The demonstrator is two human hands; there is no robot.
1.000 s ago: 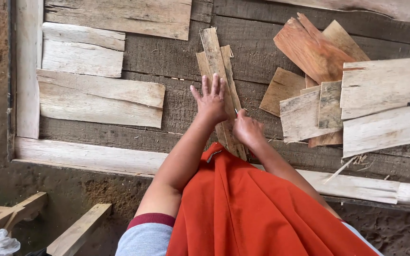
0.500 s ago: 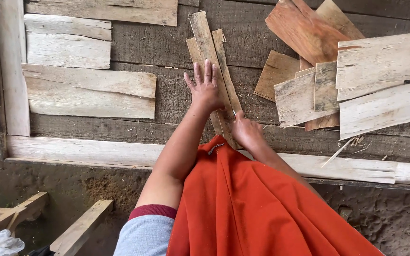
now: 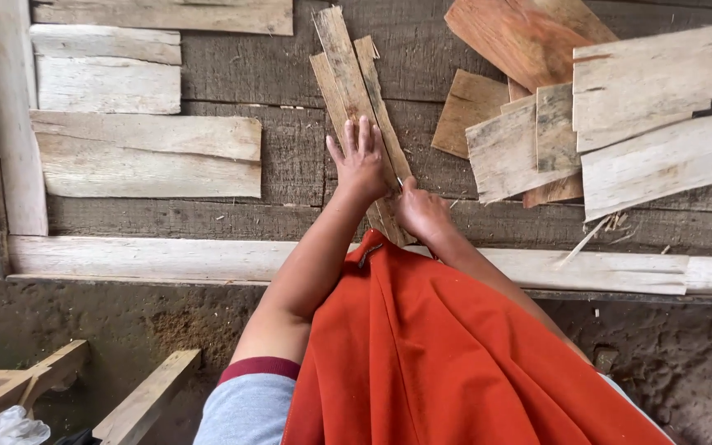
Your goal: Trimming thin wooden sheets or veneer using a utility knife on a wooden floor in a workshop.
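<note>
Since the earlier frame the left hand (image 3: 362, 161) has slid a little nearer along the narrow wood strips (image 3: 354, 82) and now lies flat on them, fingers straight and close together. The right hand (image 3: 422, 213) sits just right of it, fingers curled around a small thin tool whose tip touches the strips. The strips lie on the dark plank table (image 3: 290, 156), between pale boards (image 3: 146, 152) at left and a pile of wood pieces (image 3: 603, 115) at right.
</note>
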